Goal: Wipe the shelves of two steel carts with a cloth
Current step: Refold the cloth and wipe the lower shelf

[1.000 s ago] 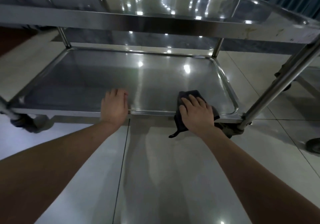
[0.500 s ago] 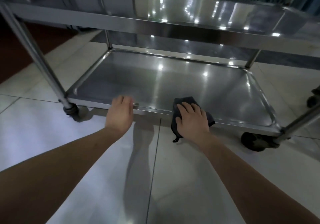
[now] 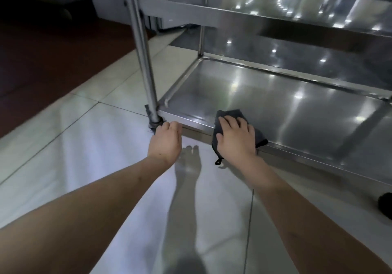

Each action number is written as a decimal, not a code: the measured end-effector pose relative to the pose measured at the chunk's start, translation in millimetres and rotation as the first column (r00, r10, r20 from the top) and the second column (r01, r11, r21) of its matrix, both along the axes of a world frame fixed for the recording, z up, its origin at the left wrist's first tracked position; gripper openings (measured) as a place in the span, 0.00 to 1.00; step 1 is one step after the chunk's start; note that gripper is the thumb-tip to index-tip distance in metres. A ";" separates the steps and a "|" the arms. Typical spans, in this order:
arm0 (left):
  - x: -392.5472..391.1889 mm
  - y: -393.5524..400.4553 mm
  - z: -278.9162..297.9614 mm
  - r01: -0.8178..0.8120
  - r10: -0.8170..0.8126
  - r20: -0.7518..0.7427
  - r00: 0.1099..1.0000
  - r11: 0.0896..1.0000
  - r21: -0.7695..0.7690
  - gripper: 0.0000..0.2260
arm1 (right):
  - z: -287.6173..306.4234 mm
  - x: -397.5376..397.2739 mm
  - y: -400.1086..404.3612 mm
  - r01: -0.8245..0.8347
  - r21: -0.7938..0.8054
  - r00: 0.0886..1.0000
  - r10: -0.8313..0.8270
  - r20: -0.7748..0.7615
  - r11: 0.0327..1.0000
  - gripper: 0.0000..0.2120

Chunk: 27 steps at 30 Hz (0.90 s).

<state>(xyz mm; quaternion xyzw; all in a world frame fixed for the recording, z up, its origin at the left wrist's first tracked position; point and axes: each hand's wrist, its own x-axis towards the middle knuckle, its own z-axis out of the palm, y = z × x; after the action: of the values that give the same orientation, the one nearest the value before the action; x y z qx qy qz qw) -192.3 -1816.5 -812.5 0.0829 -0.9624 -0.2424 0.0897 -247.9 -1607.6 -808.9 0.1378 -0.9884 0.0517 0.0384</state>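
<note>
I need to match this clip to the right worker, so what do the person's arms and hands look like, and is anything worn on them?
Both forearms are bare, with no sleeves in view. The left hand and right hand wear no gloves, and no rings, watch or bracelet show.

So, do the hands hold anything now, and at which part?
The right hand presses the dark cloth flat on the lower shelf's front edge. The left hand touches that edge and holds nothing.

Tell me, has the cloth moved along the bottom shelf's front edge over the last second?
Yes. The cloth, under the right hand, slid left along the bottom shelf, toward the left front post.
</note>
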 end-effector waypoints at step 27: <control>53.6 -93.7 20.8 -0.225 0.225 0.148 0.963 0.974 -0.020 0.13 | -10.0 -37.5 -120.3 -0.418 0.013 0.907 0.418 -0.056 0.909 0.33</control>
<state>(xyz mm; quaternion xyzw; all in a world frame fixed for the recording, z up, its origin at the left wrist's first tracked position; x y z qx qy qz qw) -138.7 -1910.2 -791.7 0.2093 -0.9512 -0.2223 0.0446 -285.3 -1727.9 -818.9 0.3474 -0.9345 0.0543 0.0548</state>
